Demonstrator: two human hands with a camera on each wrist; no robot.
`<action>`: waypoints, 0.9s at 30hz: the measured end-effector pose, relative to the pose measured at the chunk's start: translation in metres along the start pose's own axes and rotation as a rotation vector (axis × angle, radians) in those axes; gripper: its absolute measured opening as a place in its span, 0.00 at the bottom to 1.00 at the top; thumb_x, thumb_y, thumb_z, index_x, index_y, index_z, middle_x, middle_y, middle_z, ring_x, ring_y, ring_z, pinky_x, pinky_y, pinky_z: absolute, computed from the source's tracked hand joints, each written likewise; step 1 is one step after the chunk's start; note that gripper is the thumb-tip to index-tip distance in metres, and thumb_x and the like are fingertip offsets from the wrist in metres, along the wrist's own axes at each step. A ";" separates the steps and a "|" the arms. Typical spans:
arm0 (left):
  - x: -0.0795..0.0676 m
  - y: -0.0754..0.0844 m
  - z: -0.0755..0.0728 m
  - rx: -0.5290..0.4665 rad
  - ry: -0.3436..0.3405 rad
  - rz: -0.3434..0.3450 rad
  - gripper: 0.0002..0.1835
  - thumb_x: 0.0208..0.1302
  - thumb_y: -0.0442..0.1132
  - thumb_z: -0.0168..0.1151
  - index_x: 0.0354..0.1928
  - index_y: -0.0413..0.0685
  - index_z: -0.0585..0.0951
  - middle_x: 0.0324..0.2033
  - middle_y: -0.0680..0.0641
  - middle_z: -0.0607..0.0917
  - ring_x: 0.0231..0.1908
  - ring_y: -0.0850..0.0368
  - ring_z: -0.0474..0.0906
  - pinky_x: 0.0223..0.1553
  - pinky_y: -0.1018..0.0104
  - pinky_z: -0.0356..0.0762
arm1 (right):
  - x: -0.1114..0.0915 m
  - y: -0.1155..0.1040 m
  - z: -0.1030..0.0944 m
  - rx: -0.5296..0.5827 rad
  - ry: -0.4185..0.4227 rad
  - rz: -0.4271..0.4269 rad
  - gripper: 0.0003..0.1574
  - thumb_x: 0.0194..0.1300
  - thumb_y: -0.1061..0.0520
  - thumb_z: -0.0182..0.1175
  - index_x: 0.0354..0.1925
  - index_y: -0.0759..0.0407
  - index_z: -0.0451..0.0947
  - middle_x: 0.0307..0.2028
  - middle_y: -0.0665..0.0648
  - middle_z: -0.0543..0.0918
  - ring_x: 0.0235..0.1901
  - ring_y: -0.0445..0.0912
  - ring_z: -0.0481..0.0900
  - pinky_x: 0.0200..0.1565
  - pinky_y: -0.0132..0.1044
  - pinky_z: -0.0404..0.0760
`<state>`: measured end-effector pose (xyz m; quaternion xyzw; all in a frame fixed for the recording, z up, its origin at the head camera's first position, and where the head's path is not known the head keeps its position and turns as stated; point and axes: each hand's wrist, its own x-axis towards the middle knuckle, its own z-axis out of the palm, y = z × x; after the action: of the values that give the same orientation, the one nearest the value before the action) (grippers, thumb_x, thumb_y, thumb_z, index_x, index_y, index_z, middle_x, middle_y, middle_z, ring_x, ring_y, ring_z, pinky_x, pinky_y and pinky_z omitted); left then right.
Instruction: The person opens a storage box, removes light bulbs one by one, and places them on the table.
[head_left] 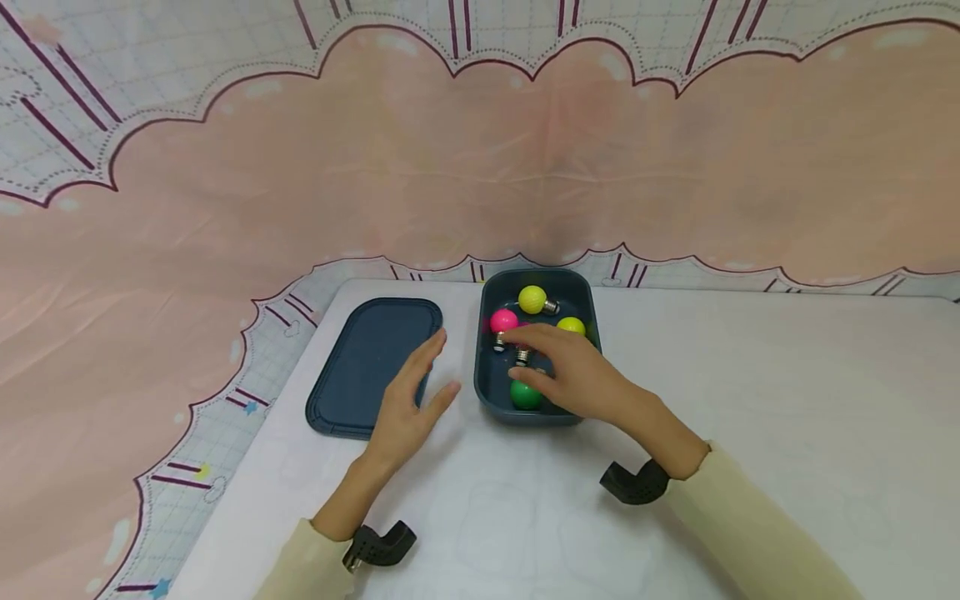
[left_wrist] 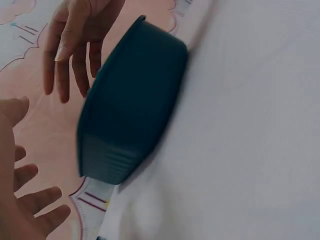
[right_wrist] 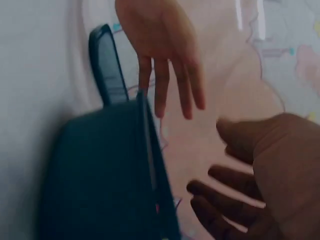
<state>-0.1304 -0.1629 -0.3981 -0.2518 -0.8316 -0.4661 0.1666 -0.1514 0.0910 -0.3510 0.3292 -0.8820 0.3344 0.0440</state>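
Small round light bulbs with metal screw bases lie in a dark blue box [head_left: 487,400]. Among them are a yellow bulb [head_left: 532,299], a pink bulb [head_left: 503,321], a green bulb [head_left: 525,396] and a second yellow bulb [head_left: 572,325]; another is partly hidden under my right hand [head_left: 581,375]. That hand hovers over the box, fingers spread and thumb apart, gripping nothing. To the box's left, my left hand [head_left: 405,417] is held in the air with loose fingers, overlapping the right side of a flat dark blue lid [head_left: 367,358] in the head view.
The box and lid sit near the far edge of a white-covered table [head_left: 750,417]. Behind it hangs a peach cloth [head_left: 525,167] with a scalloped pattern. Black wrist mounts [head_left: 636,483] stick out from both forearms.
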 end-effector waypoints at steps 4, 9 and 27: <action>0.004 -0.001 0.018 -0.040 -0.113 0.000 0.36 0.62 0.34 0.63 0.72 0.46 0.61 0.71 0.47 0.60 0.70 0.53 0.54 0.65 0.48 0.56 | -0.004 0.024 -0.006 0.052 -0.094 0.009 0.35 0.61 0.50 0.66 0.64 0.57 0.70 0.56 0.58 0.78 0.53 0.53 0.76 0.50 0.50 0.77; 0.007 -0.011 0.037 -0.103 -0.203 0.032 0.37 0.65 0.39 0.61 0.73 0.46 0.57 0.73 0.48 0.53 0.72 0.53 0.47 0.67 0.45 0.49 | -0.004 0.039 -0.011 0.027 -0.224 -0.032 0.34 0.59 0.51 0.68 0.61 0.58 0.73 0.57 0.57 0.78 0.56 0.52 0.74 0.54 0.49 0.75; 0.010 0.012 0.036 -0.184 -0.216 0.023 0.37 0.61 0.27 0.60 0.71 0.31 0.56 0.71 0.32 0.50 0.71 0.39 0.45 0.69 0.54 0.45 | 0.004 0.046 -0.003 -0.130 -0.400 -0.041 0.27 0.54 0.54 0.72 0.54 0.44 0.81 0.50 0.43 0.81 0.54 0.43 0.75 0.54 0.43 0.75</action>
<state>-0.1333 -0.1242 -0.4036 -0.3243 -0.7955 -0.5087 0.0576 -0.1828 0.1165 -0.3727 0.4032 -0.8860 0.2041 -0.1042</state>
